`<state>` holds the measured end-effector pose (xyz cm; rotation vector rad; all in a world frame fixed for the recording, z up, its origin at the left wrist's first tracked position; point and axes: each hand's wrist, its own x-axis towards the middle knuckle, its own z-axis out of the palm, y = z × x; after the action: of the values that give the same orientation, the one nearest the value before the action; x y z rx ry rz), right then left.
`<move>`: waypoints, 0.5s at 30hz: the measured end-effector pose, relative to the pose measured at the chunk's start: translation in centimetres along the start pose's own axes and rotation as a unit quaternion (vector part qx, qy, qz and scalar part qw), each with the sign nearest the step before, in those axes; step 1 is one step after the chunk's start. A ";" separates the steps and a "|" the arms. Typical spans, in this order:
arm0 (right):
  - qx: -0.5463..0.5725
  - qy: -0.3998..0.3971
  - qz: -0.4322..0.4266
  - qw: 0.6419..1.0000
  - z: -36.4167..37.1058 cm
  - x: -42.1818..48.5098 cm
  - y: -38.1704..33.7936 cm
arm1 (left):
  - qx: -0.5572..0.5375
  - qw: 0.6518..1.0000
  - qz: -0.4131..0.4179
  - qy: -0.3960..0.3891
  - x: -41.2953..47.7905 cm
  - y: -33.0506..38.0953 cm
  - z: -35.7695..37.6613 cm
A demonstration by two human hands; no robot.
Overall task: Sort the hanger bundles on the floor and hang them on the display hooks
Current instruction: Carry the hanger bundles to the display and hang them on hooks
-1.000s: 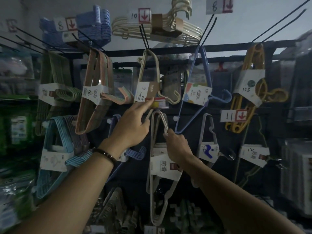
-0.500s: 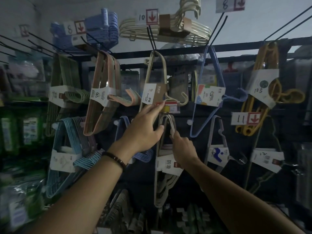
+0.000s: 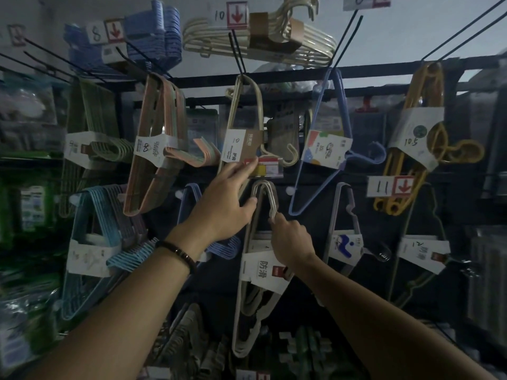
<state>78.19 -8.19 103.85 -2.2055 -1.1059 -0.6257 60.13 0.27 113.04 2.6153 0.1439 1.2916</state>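
A grey-white hanger bundle [image 3: 253, 311] with a white paper band hangs upright in the middle of the display wall. My right hand [image 3: 290, 239] pinches its upper corner on the right side. My left hand [image 3: 225, 204] reaches up beside it, fingers straight, touching the price tag [image 3: 267, 167] and the beige hanger bundle [image 3: 241, 144] above. The hook holding the grey-white bundle is hidden behind my left hand.
Other bundles hang around: pink [image 3: 156, 144], light blue [image 3: 90, 242], blue wire [image 3: 326, 149], yellow [image 3: 417, 133], white [image 3: 345, 242]. Long black display hooks [image 3: 345, 39] jut out overhead. More hangers lie on the top shelf [image 3: 260, 37]. Packaged goods fill the left shelves.
My right hand raised the grey-white bundle's corner up to just under the price tag. My left hand stayed at the tag, and my view moved closer to the wall.
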 end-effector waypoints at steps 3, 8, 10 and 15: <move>0.002 -0.007 0.022 1.000 0.0 1.3 -0.3 | -0.003 1.000 0.000 -0.001 0.0 0.1 -0.1; -0.005 -0.060 0.075 0.995 0.9 2.2 -0.2 | -0.003 1.000 0.003 -0.002 -0.3 0.0 -0.3; -0.016 -0.076 0.090 0.993 1.0 2.4 0.0 | -0.008 1.000 0.000 -0.004 -0.5 -0.1 -0.1; -0.060 -0.090 0.168 0.980 1.1 3.8 0.5 | -0.041 0.999 0.010 -0.002 -1.3 -0.4 0.4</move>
<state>80.84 -5.65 105.34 -2.5185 -0.7676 -0.3602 59.61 0.36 111.69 2.5569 0.0640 1.2705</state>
